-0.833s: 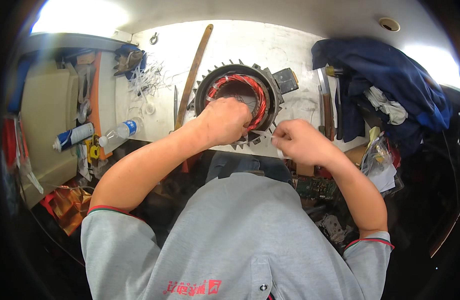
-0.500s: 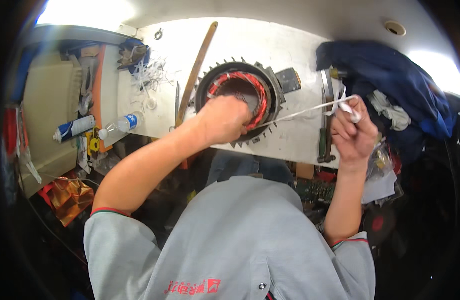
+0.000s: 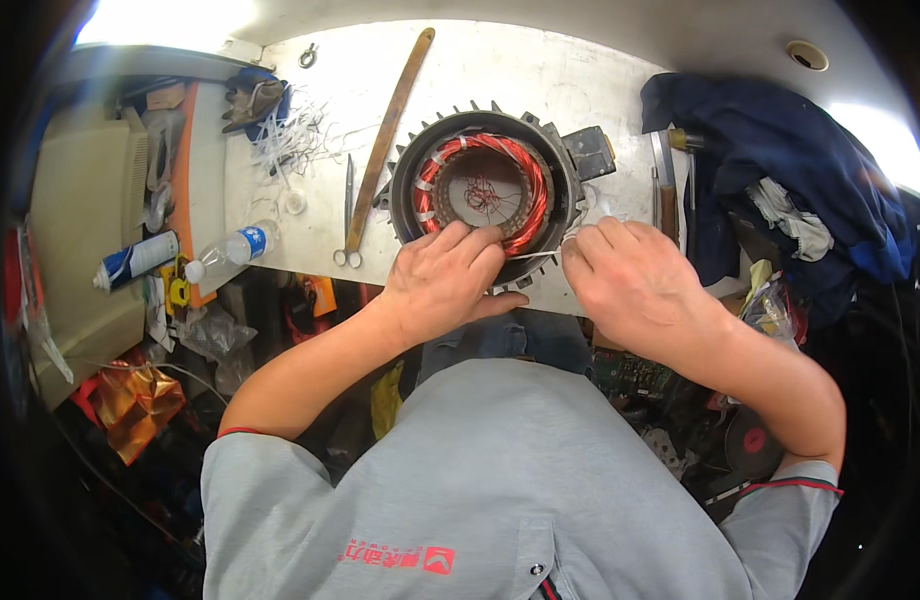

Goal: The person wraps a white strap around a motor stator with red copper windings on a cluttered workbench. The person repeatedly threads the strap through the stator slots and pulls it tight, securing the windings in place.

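Where the stator (image 3: pixel 485 190) sits at upper centre of the table (image 3: pixel 580 80), the left hand (image 3: pixel 445 280) lies on its near rim, fingers (image 3: pixel 470 245) together on the copper winding. Right hand (image 3: pixel 635 280), just right: fingers pinched on a thin white strip (image 3: pixel 535 256) reaching the rim.

scissors (image 3: pixel 348 215), wooden stick (image 3: pixel 390 135), water bottle (image 3: pixel 230 250), blue cloth (image 3: pixel 780 160)

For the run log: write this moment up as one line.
left hand: fingers on red winding of motor stator | right hand: pinching white tie strip at stator's near rim | scissors: idle on bench
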`<state>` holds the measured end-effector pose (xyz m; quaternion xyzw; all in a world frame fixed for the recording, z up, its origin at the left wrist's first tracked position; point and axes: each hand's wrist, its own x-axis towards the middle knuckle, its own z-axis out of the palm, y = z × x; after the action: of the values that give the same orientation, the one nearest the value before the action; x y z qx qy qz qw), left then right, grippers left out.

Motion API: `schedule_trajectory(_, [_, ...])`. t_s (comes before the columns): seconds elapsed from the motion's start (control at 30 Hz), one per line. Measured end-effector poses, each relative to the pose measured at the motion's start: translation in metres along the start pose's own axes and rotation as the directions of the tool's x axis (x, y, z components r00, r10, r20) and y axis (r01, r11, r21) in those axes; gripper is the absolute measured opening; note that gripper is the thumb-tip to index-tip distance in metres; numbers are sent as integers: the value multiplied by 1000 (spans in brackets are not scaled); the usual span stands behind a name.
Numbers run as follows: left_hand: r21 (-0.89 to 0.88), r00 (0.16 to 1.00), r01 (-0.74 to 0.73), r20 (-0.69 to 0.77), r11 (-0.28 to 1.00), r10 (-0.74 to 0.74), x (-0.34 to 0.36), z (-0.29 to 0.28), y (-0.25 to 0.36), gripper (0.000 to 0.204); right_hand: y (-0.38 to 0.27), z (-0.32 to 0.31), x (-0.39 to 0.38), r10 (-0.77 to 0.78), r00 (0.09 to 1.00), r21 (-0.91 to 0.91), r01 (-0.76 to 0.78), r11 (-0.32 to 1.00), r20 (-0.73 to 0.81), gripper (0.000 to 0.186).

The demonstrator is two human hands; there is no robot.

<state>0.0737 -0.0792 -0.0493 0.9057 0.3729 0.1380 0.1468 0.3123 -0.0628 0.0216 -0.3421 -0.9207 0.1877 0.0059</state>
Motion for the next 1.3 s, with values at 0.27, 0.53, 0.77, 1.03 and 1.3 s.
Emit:
schedule_trajectory(0.27, [12,995,-67,-67,998,68,1,4,-6,33,32,0,17,-91,991,167,73,983,98,8])
schedule_trajectory(0.53, [36,990,-83,-110,996,87,1,5,-13,35,39,-12,23,-87,981,146,61,987,174,9])
schedule_trajectory(0.77, [2,992,-58,-116,998,58,0,6,-4,36,30,4,9,201,978,273,-209,939,57,18])
schedule_trajectory(1.03, [-48,999,28,-20,998,-29,-3,1,2,38,14,58,-10,680,609,846,-26,532,-409,11])
schedule_trajectory(1.3, [-919,520,191,-203,345,-830,-27,20,0,65,50,72,49,623,673,915,251,315,-399,20])
